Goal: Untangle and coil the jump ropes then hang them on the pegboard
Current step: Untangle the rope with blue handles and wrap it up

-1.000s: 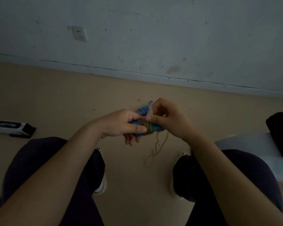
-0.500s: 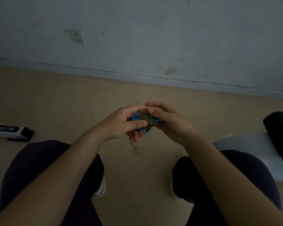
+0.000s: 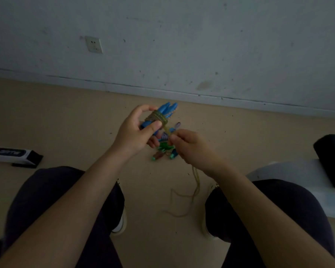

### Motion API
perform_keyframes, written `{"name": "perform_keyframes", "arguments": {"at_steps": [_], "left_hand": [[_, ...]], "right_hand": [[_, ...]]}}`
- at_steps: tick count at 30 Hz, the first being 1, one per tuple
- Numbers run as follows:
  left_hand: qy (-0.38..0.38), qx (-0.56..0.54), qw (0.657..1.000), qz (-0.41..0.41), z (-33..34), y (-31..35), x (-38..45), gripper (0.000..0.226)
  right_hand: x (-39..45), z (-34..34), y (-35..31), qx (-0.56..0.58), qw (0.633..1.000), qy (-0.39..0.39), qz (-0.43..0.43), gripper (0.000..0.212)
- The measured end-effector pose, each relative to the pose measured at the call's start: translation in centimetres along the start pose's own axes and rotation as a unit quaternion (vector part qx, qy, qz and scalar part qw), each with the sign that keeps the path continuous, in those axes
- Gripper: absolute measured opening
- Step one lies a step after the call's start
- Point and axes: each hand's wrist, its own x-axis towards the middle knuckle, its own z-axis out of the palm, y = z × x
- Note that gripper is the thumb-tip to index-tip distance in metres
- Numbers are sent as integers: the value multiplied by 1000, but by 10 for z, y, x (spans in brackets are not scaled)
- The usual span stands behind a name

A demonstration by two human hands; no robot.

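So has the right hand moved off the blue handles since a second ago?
Yes. The right hand has pulled back from the blue handles, away from the wall outlet and toward the person's right knee, pinching the yellowish rope.

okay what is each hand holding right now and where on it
Left hand grips the blue jump rope handles around their rope-wrapped middle. Right hand pinches the loose yellowish rope just below the wraps; the rest hangs down.

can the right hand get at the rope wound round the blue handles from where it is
Probably yes: the right hand already pinches the rope tail beside the blue handles, though the left hand covers part of the winding.
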Motion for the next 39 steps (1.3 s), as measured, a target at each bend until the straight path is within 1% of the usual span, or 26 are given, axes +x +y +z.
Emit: {"name": "perform_keyframes", "arguments": {"at_steps": [2,4,6,9,11,12,15,17,19,22,25,29,31,35,37,38,39], "left_hand": [[5,41,999,-6,3,-5,-1,36],[11,112,994,-14,3,-9,0,37],[-8,162,986,-37,2,-10,1,34],[-88,156,981,-70,3,-11,1,36],[-134,135,977,-92,7,-9,-2,38],[-158,127,974,-98,9,-8,-3,39],[-241,117,959,-96,12,-3,-8,27],[-277,101,950,-102,12,2,-10,31],[-296,83,946,-104,10,6,-10,38],[-297,52,947,-109,7,8,-11,43],[-291,20,948,-123,9,5,-14,43],[-274,-29,947,-165,12,6,-16,39],[-255,-22,952,-169,16,6,-18,39],[-221,11,966,-131,20,5,-18,29],[-222,37,967,-120,19,6,-16,30],[-224,47,967,-115,18,7,-16,32],[-224,53,967,-112,18,8,-16,38]], "right_hand": [[-1,1,-1,-66,997,1,-31,30],[-2,0,-3,-77,995,-6,-56,32],[-1,-4,-7,-79,994,-5,-81,31],[3,-20,-11,-109,985,45,-125,24],[5,-33,-11,-119,981,74,-132,21],[5,-37,-10,-116,981,78,-134,20],[6,-38,-9,-96,983,65,-143,19],[6,-33,-7,-107,981,56,-154,20],[7,-32,-4,-107,980,63,-157,21],[8,-31,-1,-91,984,60,-143,20],[10,-27,2,-74,988,52,-124,16],[9,-21,4,-64,988,72,-121,17],[8,-18,5,-70,986,80,-128,18],[6,-13,4,-58,988,79,-120,20],[4,-12,1,-21,991,90,-99,30],[3,-13,-1,-2,992,92,-90,36],[3,-14,-1,5,992,89,-86,37]]}}
